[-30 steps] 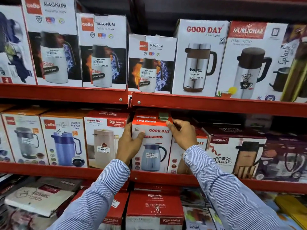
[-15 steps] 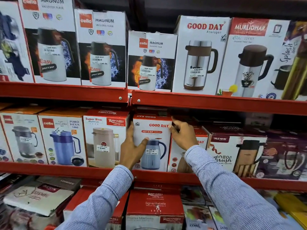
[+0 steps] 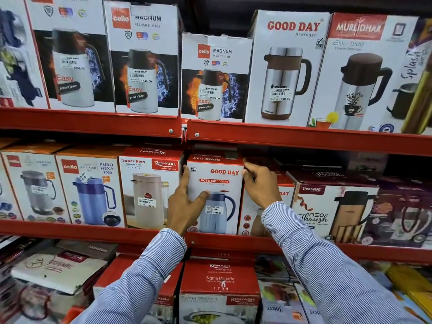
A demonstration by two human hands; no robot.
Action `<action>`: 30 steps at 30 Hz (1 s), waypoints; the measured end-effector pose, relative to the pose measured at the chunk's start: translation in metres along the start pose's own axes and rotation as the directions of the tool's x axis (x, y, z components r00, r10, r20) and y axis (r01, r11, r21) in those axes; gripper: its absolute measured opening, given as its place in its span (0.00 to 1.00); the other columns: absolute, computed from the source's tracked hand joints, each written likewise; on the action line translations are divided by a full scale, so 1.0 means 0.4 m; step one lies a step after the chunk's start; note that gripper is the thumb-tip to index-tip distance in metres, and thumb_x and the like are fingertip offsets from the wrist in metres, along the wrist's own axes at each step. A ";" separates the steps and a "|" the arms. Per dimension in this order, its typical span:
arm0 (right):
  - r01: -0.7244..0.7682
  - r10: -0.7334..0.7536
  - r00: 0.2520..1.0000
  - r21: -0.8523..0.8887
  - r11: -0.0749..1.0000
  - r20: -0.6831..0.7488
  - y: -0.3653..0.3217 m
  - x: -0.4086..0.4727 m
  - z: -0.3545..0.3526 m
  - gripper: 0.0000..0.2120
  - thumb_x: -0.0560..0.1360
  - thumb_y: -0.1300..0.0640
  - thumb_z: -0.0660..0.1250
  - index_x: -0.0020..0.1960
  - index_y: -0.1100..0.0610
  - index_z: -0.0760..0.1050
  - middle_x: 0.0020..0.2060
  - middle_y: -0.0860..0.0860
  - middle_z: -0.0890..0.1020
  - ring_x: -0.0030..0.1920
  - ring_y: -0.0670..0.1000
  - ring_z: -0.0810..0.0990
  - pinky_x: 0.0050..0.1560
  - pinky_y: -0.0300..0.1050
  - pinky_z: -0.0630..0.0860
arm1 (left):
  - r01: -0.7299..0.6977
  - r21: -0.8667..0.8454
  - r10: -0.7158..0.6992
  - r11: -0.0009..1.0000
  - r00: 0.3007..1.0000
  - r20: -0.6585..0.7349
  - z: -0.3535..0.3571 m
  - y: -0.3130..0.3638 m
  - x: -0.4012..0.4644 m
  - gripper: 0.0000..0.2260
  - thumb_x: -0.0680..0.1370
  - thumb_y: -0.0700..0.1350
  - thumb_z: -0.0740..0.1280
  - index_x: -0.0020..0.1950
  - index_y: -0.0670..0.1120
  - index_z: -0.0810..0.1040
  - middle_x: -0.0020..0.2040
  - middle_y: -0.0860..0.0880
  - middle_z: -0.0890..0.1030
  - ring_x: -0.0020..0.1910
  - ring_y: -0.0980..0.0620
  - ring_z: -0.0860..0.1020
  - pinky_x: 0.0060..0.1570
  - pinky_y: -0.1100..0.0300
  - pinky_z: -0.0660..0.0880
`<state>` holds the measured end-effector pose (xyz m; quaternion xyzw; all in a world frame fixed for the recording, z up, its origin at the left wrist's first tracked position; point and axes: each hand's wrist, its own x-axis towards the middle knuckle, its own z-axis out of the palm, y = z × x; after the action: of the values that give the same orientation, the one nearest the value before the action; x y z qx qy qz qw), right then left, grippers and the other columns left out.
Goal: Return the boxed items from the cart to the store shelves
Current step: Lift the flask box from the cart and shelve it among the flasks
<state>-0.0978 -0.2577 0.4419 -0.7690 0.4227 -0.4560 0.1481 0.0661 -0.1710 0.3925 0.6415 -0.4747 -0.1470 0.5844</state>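
Note:
A white and red Good Day flask box (image 3: 217,183), showing a blue jug, stands upright on the middle red shelf (image 3: 233,239). My left hand (image 3: 184,206) grips its left edge, thumb across the front and fingers wedged between it and the Rishabh Super Riva box (image 3: 149,190). My right hand (image 3: 261,185) holds its upper right edge, fingers tucked behind the corner. A second Good Day box (image 3: 284,195) stands just right of it, mostly hidden by my right hand and sleeve. No cart is in view.
Cello boxes (image 3: 88,190) fill the middle shelf to the left, a Trueware Neo Thrush box (image 3: 332,211) to the right. The top shelf (image 3: 304,139) carries Cello Magnum (image 3: 215,76), Good Day and Murlidhar flask boxes. Below, a Rishabh Sigma Marbella box (image 3: 219,284) and other cartons crowd the bottom shelf.
The Good Day box has slid deeper into its slot on the middle shelf and settled upright. My right hand moved from its top to its right edge; my left hand stayed on its left side.

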 end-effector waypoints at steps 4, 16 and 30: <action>0.007 -0.007 1.000 -0.018 1.000 -0.002 0.002 -0.003 0.000 0.18 0.78 0.60 0.61 0.68 0.59 0.72 0.62 0.54 0.80 0.60 0.51 0.80 0.55 0.27 0.67 | -0.011 0.046 0.011 0.999 1.000 0.000 -0.003 0.001 -0.005 0.38 0.77 0.48 0.69 0.79 0.57 0.50 0.70 0.48 0.76 0.62 0.46 0.78 0.63 0.46 0.77; 0.018 -0.018 1.000 -0.019 1.000 0.011 0.000 -0.012 -0.005 0.18 0.79 0.61 0.60 0.69 0.59 0.70 0.61 0.54 0.81 0.59 0.51 0.80 0.49 0.20 0.65 | -0.023 0.087 0.023 0.996 1.000 0.010 -0.010 0.000 -0.011 0.38 0.77 0.48 0.68 0.79 0.58 0.48 0.69 0.49 0.77 0.62 0.47 0.79 0.64 0.46 0.76; 0.057 -0.053 0.998 0.090 0.994 -0.043 0.048 -0.097 -0.016 0.22 0.77 0.57 0.64 0.70 0.55 0.70 0.63 0.52 0.80 0.64 0.52 0.76 0.67 0.48 0.72 | -0.127 -0.005 0.126 0.992 0.988 -0.088 -0.025 -0.020 -0.079 0.31 0.75 0.44 0.71 0.75 0.51 0.64 0.59 0.62 0.77 0.56 0.59 0.77 0.58 0.46 0.80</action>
<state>-0.1217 -0.2379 0.4112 -0.7635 0.3829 -0.4942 0.1620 0.0612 -0.1412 0.3767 0.6126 -0.4878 -0.0839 0.6162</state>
